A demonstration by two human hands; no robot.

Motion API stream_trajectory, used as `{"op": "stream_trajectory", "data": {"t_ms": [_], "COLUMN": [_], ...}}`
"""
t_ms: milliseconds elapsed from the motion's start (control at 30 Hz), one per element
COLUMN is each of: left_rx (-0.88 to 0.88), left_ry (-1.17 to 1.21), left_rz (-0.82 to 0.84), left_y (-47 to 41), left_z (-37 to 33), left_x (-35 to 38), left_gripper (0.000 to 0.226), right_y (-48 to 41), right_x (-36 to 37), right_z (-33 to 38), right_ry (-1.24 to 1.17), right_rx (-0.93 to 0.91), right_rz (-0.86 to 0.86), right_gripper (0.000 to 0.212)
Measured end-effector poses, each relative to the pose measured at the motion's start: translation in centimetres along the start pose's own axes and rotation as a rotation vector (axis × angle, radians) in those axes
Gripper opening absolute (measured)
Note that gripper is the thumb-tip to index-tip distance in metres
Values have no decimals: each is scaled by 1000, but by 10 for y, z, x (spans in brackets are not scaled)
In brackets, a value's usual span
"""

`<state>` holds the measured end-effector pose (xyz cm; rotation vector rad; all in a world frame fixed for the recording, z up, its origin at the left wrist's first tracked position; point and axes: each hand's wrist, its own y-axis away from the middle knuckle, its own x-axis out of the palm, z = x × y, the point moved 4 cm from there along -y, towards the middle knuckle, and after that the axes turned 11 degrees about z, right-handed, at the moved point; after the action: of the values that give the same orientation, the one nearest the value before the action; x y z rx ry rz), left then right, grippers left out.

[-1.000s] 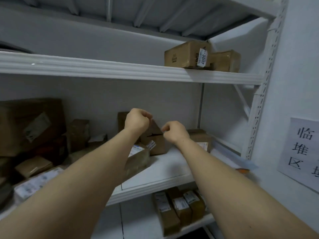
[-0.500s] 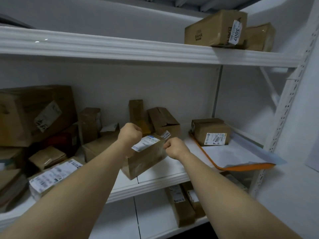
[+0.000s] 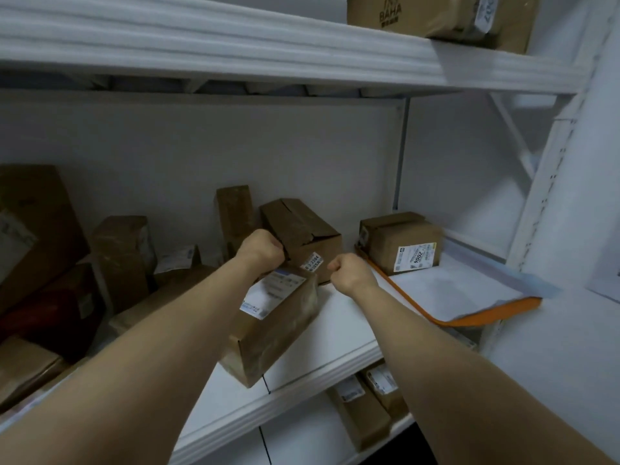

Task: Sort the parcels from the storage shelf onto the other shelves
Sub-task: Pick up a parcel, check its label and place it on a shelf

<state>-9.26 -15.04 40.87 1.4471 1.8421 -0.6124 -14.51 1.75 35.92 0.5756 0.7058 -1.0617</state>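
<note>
Head view, parcel (image 3: 280, 330) under left grip (image 3: 260, 251), right grip (image 3: 349, 271) beside

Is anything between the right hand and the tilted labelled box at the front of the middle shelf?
Nothing visible. The right hand, curled in a fist, sits just right of the tilted box, a narrow gap between them; the rear box stands behind that gap. The left hand is at the box's far end, its grip hidden.

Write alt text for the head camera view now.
A left hand grips the far end of a labelled brown parcel overhanging the front edge of a white shelf; the right hand is a fist beside it. Other boxes stand behind.
</note>
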Motion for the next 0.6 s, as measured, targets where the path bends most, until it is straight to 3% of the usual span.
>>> {"op": "stream_trajectory", "data": {"t_ms": [367,600], "left_rx": [-106,-212], "left_ry": [-94,-28], "left_rz": [9,5], "left_y": [-80,-114], "left_z": [-18,-24], "left_x": [7,17], "left_gripper": [31,29], "right_y": [-97,-145], "right_x": [-33,-36], "right_z": [-4,-9], "right_ry": [138,73], "right_rx": [-59,-59], "right_rz": [-111,46], "right_gripper": [31,50]}}
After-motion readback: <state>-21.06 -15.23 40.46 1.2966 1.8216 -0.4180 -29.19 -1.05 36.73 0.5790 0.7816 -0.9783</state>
